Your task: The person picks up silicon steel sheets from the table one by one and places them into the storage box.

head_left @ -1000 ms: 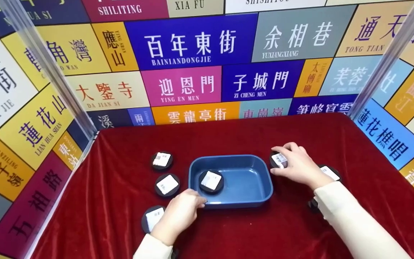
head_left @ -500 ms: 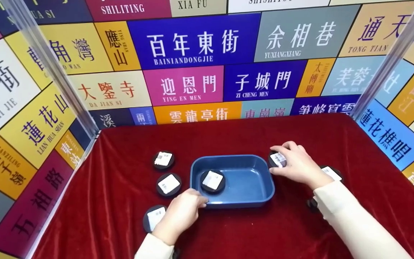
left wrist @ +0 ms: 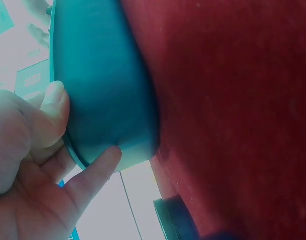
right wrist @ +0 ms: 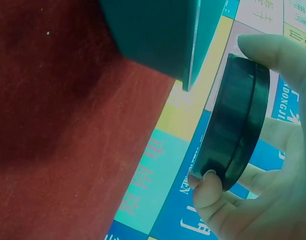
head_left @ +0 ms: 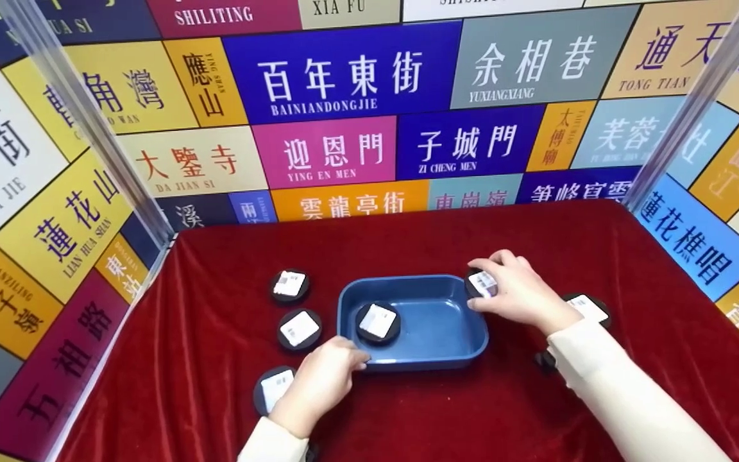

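Observation:
My left hand (head_left: 326, 378) holds the near-left corner of a blue rectangular tray (head_left: 437, 326). In the left wrist view its thumb lies at the rim and its fingers reach round the tray's outer wall (left wrist: 100, 85). My right hand (head_left: 526, 292) grips a flat round black case (right wrist: 233, 120) by its edge, thumb and fingers on opposite sides. The held case, white label up, is beside the tray's right rim; the right wrist view shows it raised off the red cloth. Inside the tray, toward its left end, lies another black case (head_left: 379, 323) with a white label.
Three more labelled black cases lie left of the tray: a far one (head_left: 290, 284), a middle one (head_left: 299, 329) and a near one (head_left: 273, 389). Another case (head_left: 587, 308) sits partly behind my right wrist. Red cloth (head_left: 408, 417) covers the table; printed panels (head_left: 344, 77) wall it in.
My right hand has shifted a little left with the black case, closer to the tray's right rim. My left hand and the tray stay in place.

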`<state>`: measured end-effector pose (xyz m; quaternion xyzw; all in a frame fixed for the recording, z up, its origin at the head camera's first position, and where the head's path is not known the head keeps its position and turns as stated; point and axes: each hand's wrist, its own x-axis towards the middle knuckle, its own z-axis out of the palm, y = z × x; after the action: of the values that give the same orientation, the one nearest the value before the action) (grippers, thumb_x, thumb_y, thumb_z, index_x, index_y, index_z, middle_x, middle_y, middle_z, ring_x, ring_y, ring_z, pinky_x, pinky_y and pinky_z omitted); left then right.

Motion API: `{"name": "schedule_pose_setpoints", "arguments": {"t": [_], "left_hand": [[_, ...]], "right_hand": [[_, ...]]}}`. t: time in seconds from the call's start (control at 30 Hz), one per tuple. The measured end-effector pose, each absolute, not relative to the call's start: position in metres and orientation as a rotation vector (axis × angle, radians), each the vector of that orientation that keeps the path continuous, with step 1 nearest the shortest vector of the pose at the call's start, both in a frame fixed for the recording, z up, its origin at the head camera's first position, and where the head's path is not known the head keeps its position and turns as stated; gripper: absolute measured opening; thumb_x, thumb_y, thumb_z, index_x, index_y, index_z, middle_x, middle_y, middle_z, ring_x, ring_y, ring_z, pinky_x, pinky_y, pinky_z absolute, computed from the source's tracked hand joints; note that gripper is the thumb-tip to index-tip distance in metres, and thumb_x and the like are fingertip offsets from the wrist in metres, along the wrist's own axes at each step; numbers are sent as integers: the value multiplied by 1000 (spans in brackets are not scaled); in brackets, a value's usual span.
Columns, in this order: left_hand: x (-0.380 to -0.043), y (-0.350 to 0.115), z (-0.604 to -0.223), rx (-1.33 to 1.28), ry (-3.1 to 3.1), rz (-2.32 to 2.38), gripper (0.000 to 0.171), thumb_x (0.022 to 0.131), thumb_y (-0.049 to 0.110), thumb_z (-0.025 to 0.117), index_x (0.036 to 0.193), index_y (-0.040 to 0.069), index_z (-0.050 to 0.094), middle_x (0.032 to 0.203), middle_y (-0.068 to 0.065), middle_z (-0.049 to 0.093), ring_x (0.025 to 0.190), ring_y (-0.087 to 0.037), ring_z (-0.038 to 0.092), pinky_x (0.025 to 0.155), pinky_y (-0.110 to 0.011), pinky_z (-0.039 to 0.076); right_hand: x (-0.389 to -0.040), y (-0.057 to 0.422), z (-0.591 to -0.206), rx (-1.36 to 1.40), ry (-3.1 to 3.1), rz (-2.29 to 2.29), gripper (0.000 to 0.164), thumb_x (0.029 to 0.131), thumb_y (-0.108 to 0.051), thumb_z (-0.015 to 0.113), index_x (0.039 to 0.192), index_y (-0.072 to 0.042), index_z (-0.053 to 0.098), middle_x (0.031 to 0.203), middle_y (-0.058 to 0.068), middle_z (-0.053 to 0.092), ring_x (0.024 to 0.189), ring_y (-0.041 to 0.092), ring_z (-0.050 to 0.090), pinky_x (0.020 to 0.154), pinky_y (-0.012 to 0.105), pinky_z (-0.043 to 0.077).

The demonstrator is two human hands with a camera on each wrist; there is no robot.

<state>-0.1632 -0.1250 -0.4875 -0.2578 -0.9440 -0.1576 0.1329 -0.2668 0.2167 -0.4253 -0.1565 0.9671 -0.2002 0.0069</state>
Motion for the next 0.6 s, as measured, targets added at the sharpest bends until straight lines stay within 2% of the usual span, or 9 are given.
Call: {"name": "schedule_pose_setpoints", "arguments": {"t": [0.37,0.6], "left_hand": [[-164,-125,-488,-754,-2729,-464,16,87,9,72,74,19,72,73,3,64,79,-17,63,62,-30,52],[-163,-125,-489,-756,-2724,-463,16,84,7,74,73,19,72,73,3,65,78,-16,64,62,-30,52]], "right_hand": [[-266,207,-422,-456,2979,-620,74,79,-42,79,145,-22,54,136,12,47,121,31,44,89,50,56],[-262,202,-425,-537,2998,-609,70,78,-43,80,141,-24,57,132,12,50,116,31,46,83,45,55]]}}
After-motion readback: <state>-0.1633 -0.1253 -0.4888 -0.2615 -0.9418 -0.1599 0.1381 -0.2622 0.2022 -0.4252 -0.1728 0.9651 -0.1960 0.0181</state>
